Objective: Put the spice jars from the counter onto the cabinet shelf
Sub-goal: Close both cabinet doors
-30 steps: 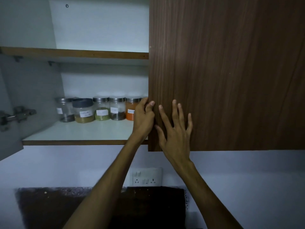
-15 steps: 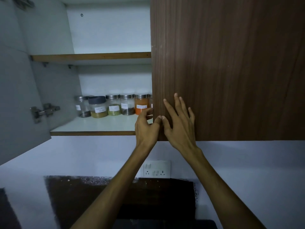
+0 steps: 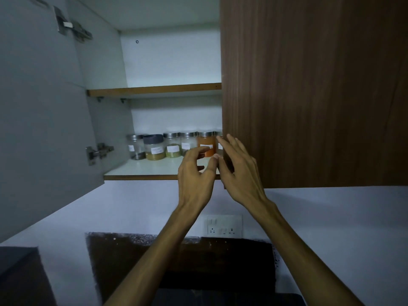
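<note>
Lower cabinet shelf (image 3: 154,170): six labelled spice jars (image 3: 172,145) in a row, possibly more behind closed door (image 3: 309,91). Left hand (image 3: 195,173), right hand (image 3: 239,171): fingers loose, holding nothing. Task apparently near done.

Spice jars (image 3: 174,145) stand in a row at the back of the lower shelf (image 3: 141,174); upper shelf (image 3: 154,89) above; open door (image 3: 39,107) left, closed door (image 3: 309,85) right
</note>
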